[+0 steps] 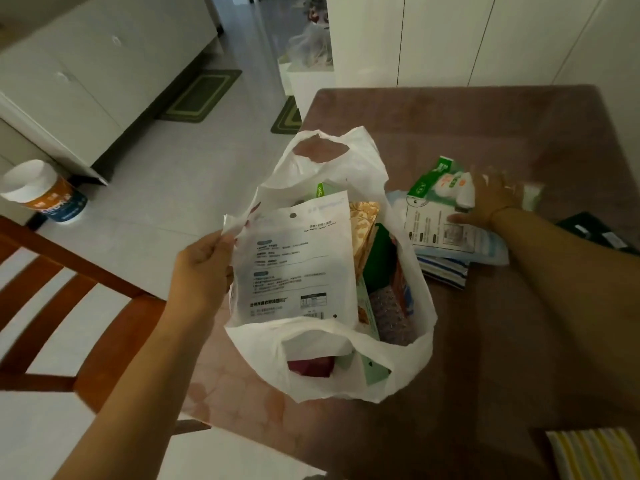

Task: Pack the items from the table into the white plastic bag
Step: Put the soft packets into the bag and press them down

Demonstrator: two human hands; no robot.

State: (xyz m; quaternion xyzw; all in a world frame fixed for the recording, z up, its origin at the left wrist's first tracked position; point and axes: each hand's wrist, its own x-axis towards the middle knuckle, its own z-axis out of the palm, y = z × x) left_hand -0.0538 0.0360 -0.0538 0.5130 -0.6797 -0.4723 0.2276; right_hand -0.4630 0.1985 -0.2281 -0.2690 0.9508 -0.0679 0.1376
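The rim of the white plastic bag (401, 362) is pinched by the left hand (204, 268); the right hand (493, 202) is laid spread on the packets (434, 228) beneath it.

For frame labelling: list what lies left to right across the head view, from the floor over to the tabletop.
Orange-and-blue tub → left hand, gripping the bag's rim → white plastic bag → green-and-white packet → right hand → black object at far right.
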